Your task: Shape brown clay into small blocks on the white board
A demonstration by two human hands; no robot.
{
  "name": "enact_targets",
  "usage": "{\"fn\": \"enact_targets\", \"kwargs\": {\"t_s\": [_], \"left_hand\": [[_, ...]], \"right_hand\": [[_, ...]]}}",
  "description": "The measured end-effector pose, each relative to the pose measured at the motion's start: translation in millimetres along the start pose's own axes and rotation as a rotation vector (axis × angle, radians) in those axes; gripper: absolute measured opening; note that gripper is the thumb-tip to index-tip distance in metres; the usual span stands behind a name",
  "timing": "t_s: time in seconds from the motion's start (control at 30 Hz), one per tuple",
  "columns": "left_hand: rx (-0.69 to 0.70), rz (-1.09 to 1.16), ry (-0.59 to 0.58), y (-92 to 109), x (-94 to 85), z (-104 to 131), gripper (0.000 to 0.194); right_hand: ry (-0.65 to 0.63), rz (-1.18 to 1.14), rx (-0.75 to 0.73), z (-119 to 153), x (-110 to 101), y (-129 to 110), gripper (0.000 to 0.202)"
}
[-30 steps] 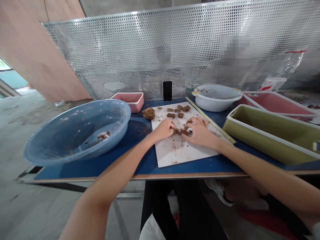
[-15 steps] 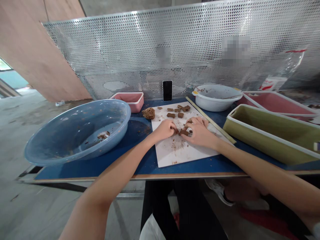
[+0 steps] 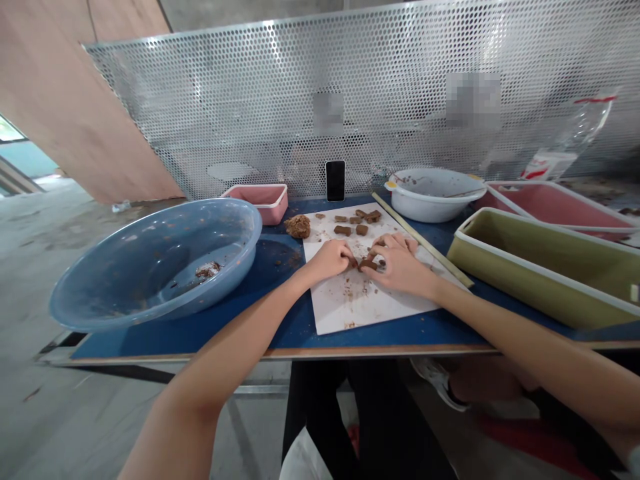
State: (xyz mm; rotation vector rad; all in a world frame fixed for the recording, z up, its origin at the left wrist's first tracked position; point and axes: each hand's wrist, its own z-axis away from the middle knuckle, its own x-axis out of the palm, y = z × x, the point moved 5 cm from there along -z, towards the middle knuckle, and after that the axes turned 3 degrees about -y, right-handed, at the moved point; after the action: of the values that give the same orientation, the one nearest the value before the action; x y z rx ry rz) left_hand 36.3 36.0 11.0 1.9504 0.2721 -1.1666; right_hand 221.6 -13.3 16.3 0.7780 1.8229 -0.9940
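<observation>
Over a white board (image 3: 340, 313), my left hand (image 3: 330, 261) is closed, thumb and fingers pinching a small lump of brown clay (image 3: 351, 263). Close beside it on the right, my right hand (image 3: 397, 265) has its thumb and forefinger closed around a short brown clay piece (image 3: 369, 265); the other fingers curl behind. Farther back on the board lie several small clay blocks (image 3: 343, 230), some in a little pile (image 3: 370, 216). A rough ball of clay (image 3: 299, 227) rests at the board's left edge. Crumbs dot the white surface.
A big blue basin (image 3: 150, 267) with a clay scrap stands left. A pink tray (image 3: 265, 200), an upright phone (image 3: 335, 181) and a perforated metal screen (image 3: 280, 107) are behind. To the right are a wooden strip (image 3: 425, 243), white basin (image 3: 430, 207), green trough (image 3: 530, 280) and pink trough (image 3: 560, 203).
Both hands stay in almost the same place, still holding the clay pieces. Only a very slight shift of the view shows.
</observation>
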Motion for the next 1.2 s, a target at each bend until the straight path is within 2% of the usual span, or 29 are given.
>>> {"fn": "enact_targets", "kwargs": {"t_s": [0.63,0.83,1.03,1.2], "left_hand": [[-0.002,0.062,-0.004,-1.1,0.9,-1.3,0.048],[0.002,0.061,0.010,-0.7,-0.1,-0.1,0.048],[-0.021,0.057,0.078,-1.5,-5.4,-0.5,0.051],[-0.043,0.028,0.116,-4.3,-5.1,-1.1,0.051]], "right_hand": [[0.033,0.042,-0.005,2.2,-1.7,-6.1,0.021],[0.039,0.039,-0.005,2.3,-0.4,-4.6,0.025],[0.064,0.034,0.011,1.8,-7.3,-0.6,0.035],[0.054,0.049,0.014,2.9,-7.7,-3.8,0.030]]}}
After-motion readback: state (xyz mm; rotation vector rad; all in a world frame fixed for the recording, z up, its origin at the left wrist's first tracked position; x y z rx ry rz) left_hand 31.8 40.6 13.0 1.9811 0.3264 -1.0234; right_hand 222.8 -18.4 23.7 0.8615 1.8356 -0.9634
